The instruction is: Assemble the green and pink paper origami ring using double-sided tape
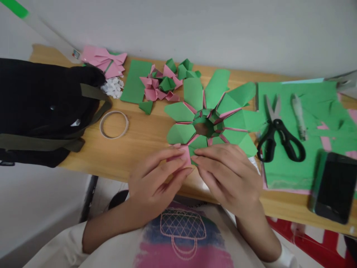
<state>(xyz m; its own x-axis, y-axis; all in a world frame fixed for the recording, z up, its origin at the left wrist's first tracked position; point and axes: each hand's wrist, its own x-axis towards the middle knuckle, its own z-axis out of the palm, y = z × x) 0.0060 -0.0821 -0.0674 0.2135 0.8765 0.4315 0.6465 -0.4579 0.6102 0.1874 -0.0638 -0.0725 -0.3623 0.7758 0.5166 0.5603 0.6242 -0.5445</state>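
One hollow paper flower, mid-frame, green with pink folds; below, left hand tightly pinches pink paper, right hand green paper.

The white-sleeved top bears a latticed bag outline over blue and magenta.

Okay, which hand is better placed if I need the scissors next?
Right, most likely. The right hand is near the scissors, lying to its right on green paper; the left hand is farther off, holding pink paper.
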